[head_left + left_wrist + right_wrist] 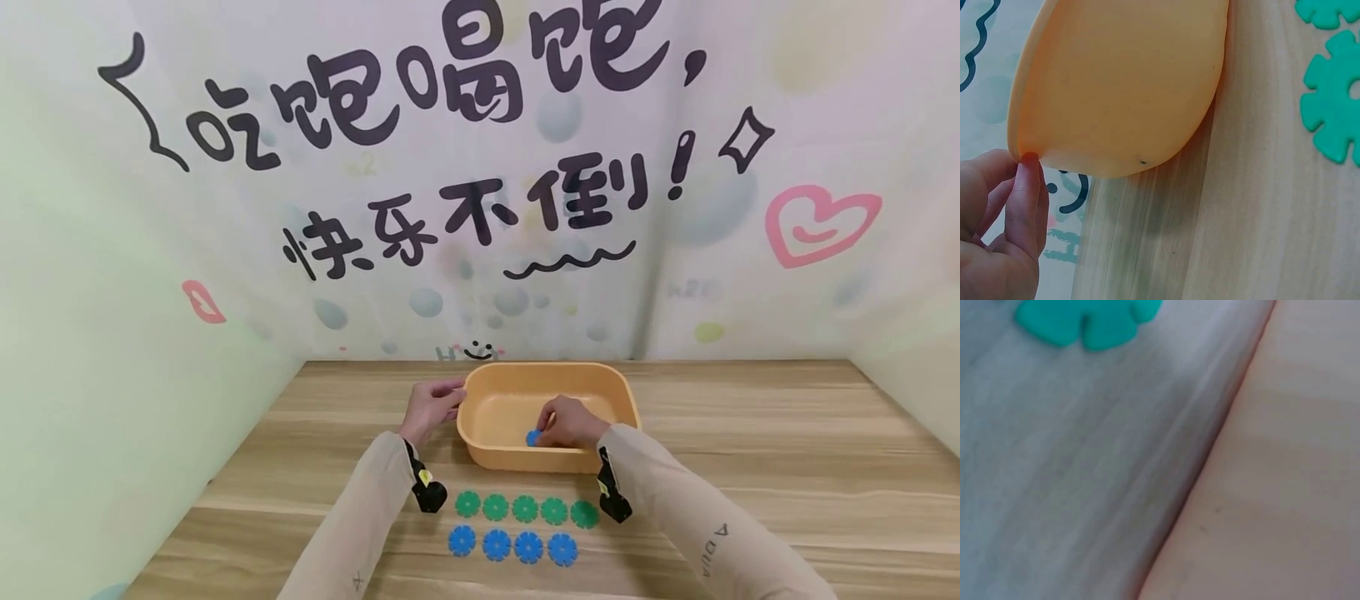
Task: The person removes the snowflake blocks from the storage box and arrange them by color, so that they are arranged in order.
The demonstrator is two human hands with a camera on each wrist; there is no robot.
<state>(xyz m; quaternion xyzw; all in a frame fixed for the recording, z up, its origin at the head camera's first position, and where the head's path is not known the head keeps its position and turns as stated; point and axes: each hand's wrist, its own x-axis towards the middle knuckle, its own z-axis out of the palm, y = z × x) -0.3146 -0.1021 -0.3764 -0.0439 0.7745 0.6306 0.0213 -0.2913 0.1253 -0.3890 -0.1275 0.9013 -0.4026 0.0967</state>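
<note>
A light orange plastic basin [491, 457] stands on the wooden table. At its left end my left hand [432, 406] pinches the rim between thumb and fingers; the left wrist view shows these fingers [1025, 200] at the basin's edge [1116, 169]. My right hand [567, 422] reaches inside the basin over its near wall and pinches a blue notched plastic disc [533, 437], a snowflake-shaped building piece, low in the basin. The right wrist view catches only the basin's outer wall [1272, 487] and part of a green disc [1110, 325], not the hand.
In front of the basin lies a row of several green notched discs [525, 507]. Nearer to me is a row of several blue ones [528, 547]. The wooden table [750, 467] meets a printed cloth backdrop [480, 317] behind the basin.
</note>
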